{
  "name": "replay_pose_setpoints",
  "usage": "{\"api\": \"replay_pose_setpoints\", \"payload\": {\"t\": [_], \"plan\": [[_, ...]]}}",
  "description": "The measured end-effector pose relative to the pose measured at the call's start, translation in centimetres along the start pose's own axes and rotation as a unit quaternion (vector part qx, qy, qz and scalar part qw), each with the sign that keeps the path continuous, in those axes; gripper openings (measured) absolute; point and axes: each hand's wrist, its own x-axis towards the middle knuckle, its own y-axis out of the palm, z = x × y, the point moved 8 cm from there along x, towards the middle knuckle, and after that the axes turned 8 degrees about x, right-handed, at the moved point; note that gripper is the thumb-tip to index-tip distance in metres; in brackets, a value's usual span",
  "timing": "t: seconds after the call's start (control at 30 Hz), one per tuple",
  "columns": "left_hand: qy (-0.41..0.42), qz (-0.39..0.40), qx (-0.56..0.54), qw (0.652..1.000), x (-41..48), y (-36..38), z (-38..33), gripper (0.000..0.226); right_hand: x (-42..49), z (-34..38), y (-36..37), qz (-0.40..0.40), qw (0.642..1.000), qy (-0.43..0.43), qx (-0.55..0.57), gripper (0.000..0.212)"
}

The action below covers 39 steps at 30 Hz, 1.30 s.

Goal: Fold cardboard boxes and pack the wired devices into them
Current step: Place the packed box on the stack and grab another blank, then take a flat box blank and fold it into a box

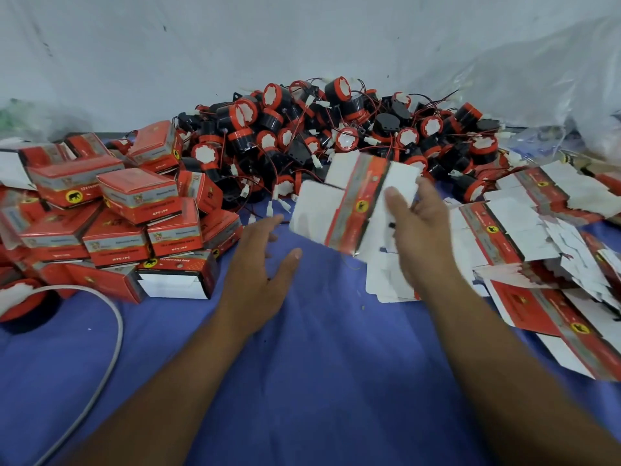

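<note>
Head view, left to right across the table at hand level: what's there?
Stack of folded red cardboard boxes → open left hand → flat red-and-white cardboard box blank → right hand gripping it → pile of flat red-and-white box blanks.

Open cloth (319, 381) — boxes (114, 237) left; flats (537, 230) right

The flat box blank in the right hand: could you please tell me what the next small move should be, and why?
Probably bring the left hand onto the free left edge of the flat box blank. The right hand holds it raised and unfolded, while the left hand is open, empty and close beside it; both hands seem needed to fold it.
</note>
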Motion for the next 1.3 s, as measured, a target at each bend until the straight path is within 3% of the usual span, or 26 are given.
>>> {"api": "replay_pose_setpoints", "payload": {"t": [0.1, 0.17, 0.23, 0.33, 0.43, 0.57, 0.73, 0.93, 1.17, 1.3], "plan": [[-0.001, 0.021, -0.05, 0.999, -0.2, 0.5, -0.8, 0.063, -2.9, -1.9, 5.6, 0.202, 0.979, -0.005, -0.023, 0.019], [0.0, 0.035, -0.08, 0.996, -0.2, 0.7, -1.1, 0.064, -5.4, -3.4, 8.2, 0.356, 0.933, 0.041, -0.019, 0.035], [-0.014, 0.041, -0.115, 0.992, -0.2, 0.6, -1.1, 0.066, -6.6, -4.3, 8.8, 0.432, 0.899, 0.052, -0.046, 0.051], [-0.023, 0.057, -0.162, 0.985, -0.2, 0.7, -1.0, 0.07, -6.5, -4.8, 8.2, 0.422, 0.904, 0.045, -0.052, 0.058], [-0.027, 0.054, -0.242, 0.968, -0.3, 0.7, -0.9, 0.054, -6.0, -5.3, 7.8, 0.383, 0.918, 0.031, -0.098, 0.061], [-0.119, 0.076, -0.407, 0.902, -0.4, 1.5, -0.1, 0.046, -5.6, -5.4, 7.4, 0.354, 0.901, -0.04, -0.245, 0.075], [-0.183, 0.144, -0.483, 0.844, -0.7, 2.5, 0.3, 0.067, -5.5, -5.7, 7.3, 0.35, 0.887, -0.04, -0.299, 0.101], [-0.186, 0.182, -0.529, 0.808, -0.7, 2.6, -0.1, 0.08, -5.4, -5.8, 7.3, 0.35, 0.893, -0.03, -0.283, 0.098], [-0.2, 0.169, -0.516, 0.816, -0.6, 2.3, 0.5, 0.09, -6.0, -6.1, 7.9, 0.393, 0.888, -0.012, -0.237, 0.092], [-0.184, 0.135, -0.504, 0.833, -0.3, 1.3, 0.7, 0.071, -6.3, -6.8, 8.1, 0.42, 0.89, 0.044, -0.17, 0.085]]}}
